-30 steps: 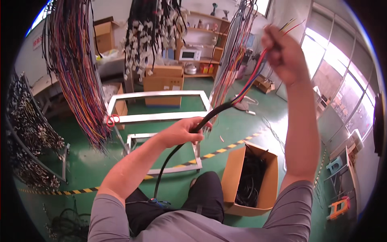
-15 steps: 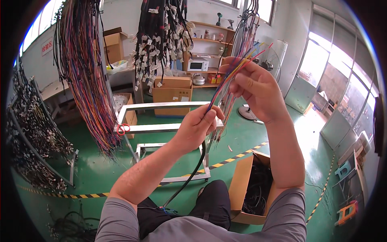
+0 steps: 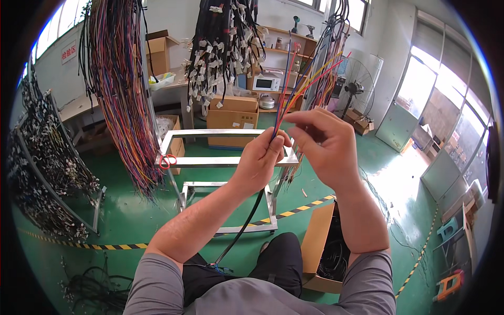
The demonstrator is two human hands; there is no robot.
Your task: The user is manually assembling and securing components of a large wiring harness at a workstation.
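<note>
My left hand [image 3: 262,157] is closed around a black cable [image 3: 251,215] at the point where its coloured inner wires come out. The cable's lower part hangs down to my lap, where thin coloured wire ends [image 3: 223,270] show. Above my left fist the loose wires [image 3: 287,100], red, blue, yellow and others, stand up and fan apart. Close to the right side of their base is my right hand [image 3: 331,144], index finger and thumb stretched toward them with a gap between. Whether a fingertip touches a wire is hard to make out.
Ahead stands a white metal frame [image 3: 231,162] with red-handled scissors [image 3: 168,161] at its left corner. Wire bundles hang at left [image 3: 118,100] and centre [image 3: 223,58]. An open cardboard box [image 3: 315,236] of black cables sits by my right knee. A fan [image 3: 356,88] stands behind.
My right hand has come down from the upper wires to beside their base, its fingers off the upper part. The wires have spread apart. My left hand keeps its grip; the view has shifted slightly.
</note>
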